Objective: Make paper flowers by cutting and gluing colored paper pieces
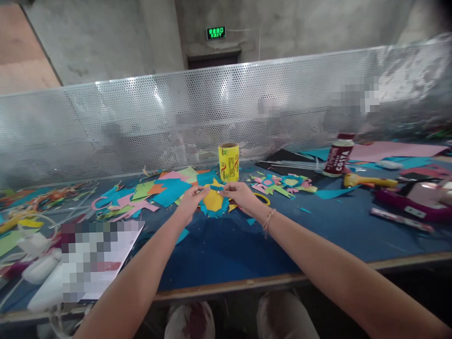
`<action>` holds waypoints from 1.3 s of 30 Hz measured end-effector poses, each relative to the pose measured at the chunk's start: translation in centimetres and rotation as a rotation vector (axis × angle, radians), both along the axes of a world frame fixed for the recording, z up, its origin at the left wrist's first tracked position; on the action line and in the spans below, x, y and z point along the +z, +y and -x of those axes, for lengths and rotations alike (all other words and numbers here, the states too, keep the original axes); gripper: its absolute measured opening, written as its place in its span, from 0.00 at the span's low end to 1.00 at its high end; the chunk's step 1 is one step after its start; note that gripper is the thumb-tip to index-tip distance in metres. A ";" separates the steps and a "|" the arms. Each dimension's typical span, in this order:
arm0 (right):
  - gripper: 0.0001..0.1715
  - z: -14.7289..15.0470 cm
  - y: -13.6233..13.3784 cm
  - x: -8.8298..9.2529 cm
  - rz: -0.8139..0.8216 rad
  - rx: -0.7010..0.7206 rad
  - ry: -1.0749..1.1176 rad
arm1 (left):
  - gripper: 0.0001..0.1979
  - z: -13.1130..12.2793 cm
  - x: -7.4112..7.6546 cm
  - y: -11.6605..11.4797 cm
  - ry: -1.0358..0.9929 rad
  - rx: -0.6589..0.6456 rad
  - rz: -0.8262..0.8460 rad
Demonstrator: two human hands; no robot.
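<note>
Both arms reach out over a blue table (324,235). My left hand (192,198) and my right hand (239,192) meet over a paper flower (213,202) with a yellow centre and blue petals. Each hand's fingers are pinched on a small blue paper piece at the flower's upper edge. The flower lies on the table just in front of a yellow tape roll (229,162). A bead bracelet (268,221) sits on my right wrist.
Coloured paper scraps (163,189) lie left of the hands, finished paper flowers (282,183) to the right. A Costa bottle (337,155), a yellow-handled tool (367,181) and a pink object (416,197) sit further right. White sheet (113,252) at left. A perforated metal screen (224,110) closes the back.
</note>
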State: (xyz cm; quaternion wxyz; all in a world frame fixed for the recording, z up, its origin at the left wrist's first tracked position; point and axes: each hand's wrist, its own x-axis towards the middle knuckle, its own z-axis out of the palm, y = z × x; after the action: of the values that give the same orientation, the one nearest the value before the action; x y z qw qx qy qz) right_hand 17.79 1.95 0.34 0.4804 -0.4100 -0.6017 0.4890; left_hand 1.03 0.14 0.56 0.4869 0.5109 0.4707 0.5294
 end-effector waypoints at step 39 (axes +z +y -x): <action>0.23 -5.8 1.9 0.4 -0.107 -0.225 -1.366 | 0.17 0.9 0.9 0.5 -0.508 0.096 0.048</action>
State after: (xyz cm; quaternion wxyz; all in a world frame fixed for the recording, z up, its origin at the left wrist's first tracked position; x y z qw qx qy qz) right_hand 23.60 3.85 0.75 0.0613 -0.6614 -0.7465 0.0383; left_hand 0.10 0.60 1.47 0.5760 0.3267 0.3694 0.6519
